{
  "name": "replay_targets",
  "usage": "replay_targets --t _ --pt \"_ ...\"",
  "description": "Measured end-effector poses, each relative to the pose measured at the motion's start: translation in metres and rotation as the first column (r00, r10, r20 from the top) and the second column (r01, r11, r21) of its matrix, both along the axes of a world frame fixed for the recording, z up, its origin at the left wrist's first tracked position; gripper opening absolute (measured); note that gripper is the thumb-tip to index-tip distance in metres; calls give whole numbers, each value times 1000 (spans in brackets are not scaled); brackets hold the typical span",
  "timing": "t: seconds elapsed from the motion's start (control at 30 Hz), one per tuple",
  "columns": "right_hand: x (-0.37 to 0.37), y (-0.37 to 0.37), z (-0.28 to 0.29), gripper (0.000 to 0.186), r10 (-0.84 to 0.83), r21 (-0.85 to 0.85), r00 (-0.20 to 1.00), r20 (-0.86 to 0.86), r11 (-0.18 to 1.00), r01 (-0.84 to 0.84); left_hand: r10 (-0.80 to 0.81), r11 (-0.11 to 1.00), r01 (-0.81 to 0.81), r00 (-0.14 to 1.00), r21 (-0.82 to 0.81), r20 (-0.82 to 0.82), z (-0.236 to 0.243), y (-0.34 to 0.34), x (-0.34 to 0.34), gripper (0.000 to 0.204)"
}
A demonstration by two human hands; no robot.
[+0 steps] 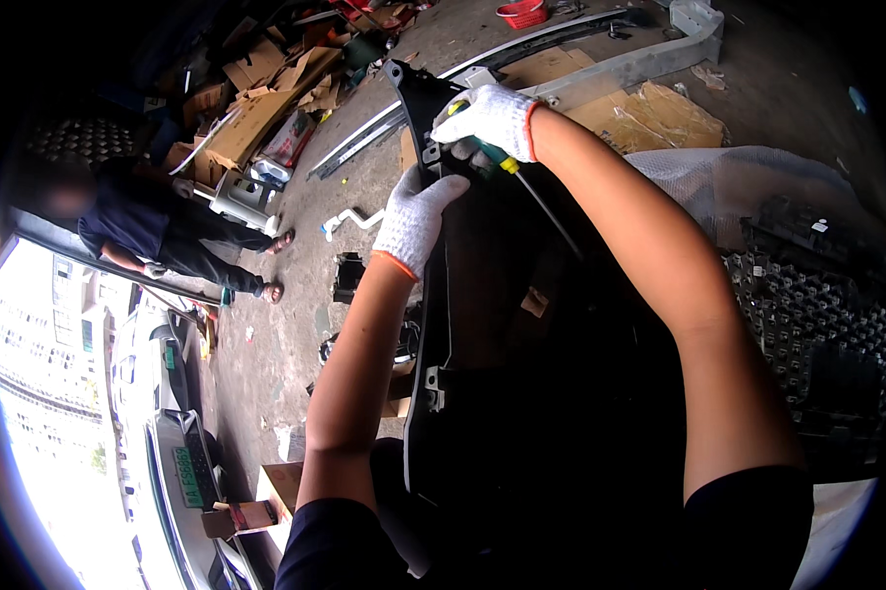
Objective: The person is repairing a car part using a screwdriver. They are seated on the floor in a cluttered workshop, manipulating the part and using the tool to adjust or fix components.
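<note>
A large black plastic panel (541, 393) stands up in front of me, with small metal clips along its left edge. My left hand (418, 221), in a white knitted glove, grips that edge near the top, thumb pointing right. Just above and right of it, my right hand (492, 123), also gloved, is closed round a screwdriver (511, 163) with a green and yellow handle. The long shaft points down and right over the dark panel. The right hand is at the panel's narrow upper end; its fingertips partly hide what they touch.
A person (158, 221) in dark clothes stands at left, beside a car (177, 452). Cardboard scraps (266, 108), metal rails (688, 34) and a red basket (521, 14) lie beyond. Perforated black parts (816, 334) and bubble wrap (679, 182) are at right; a carton (279, 487) is lower left.
</note>
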State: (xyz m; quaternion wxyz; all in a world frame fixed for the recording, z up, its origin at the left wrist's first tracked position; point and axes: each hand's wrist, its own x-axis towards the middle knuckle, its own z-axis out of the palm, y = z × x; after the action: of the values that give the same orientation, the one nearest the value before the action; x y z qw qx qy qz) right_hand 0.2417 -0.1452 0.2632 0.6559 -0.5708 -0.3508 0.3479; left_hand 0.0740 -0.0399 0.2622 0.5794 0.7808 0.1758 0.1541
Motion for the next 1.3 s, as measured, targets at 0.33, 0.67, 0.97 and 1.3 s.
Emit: replay_targets --t 0.33,0.67,0.97,1.3 --pt "-14 -2 12 24 -67 -63 996 54 996 70 -12 1000 12 1000 -19 12 0 -5 -1 40" --pt "-19 3 2 25 -151 16 986 70 989 150 -21 999 20 1000 37 1 -1 3 4 44" --pt "-19 12 -3 22 -292 24 910 296 954 299 87 996 -86 996 28 -36 4 11 16 47" --pt "-21 12 3 18 -211 34 960 186 977 208 -198 738 252 968 -626 155 8 17 17 30"
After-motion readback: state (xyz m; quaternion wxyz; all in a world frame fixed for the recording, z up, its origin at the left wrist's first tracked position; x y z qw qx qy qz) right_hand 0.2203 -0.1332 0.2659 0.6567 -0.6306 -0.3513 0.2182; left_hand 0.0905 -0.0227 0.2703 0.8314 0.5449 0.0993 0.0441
